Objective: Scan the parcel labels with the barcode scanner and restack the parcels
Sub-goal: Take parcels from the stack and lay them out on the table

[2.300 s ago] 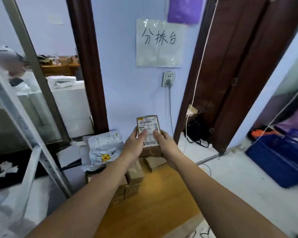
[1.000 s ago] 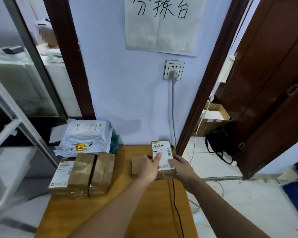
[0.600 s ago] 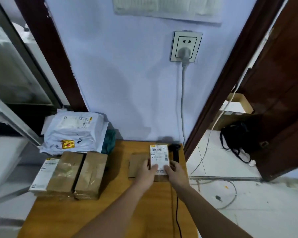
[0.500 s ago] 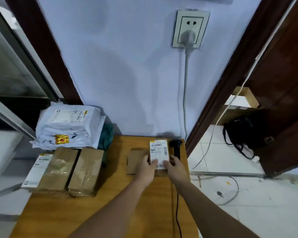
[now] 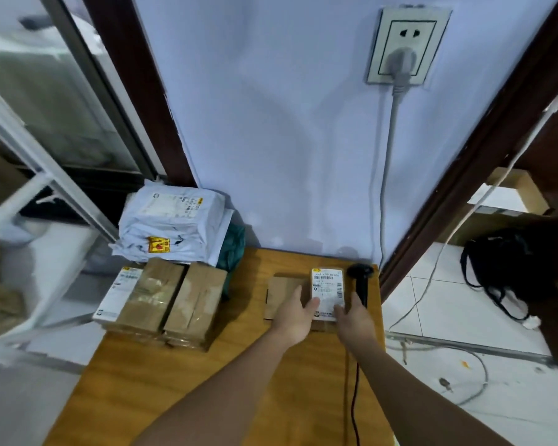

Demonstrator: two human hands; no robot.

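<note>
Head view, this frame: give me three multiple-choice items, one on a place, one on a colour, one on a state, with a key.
1. Where does the barcode scanner lie?
A. right of the labelled parcel
B. on the white mailer bags
C. on the floor

2. What colour is the scanner?
A. white
B. black
C. yellow

3. How is the labelled parcel held?
A. lifted in the air
B. untouched
C. lying on the table, both hands on it

Key: 1 A, it lies by the table's right edge; 2 B, body and cord are black; 3 C, the left hand and right hand touch its near end.
</note>
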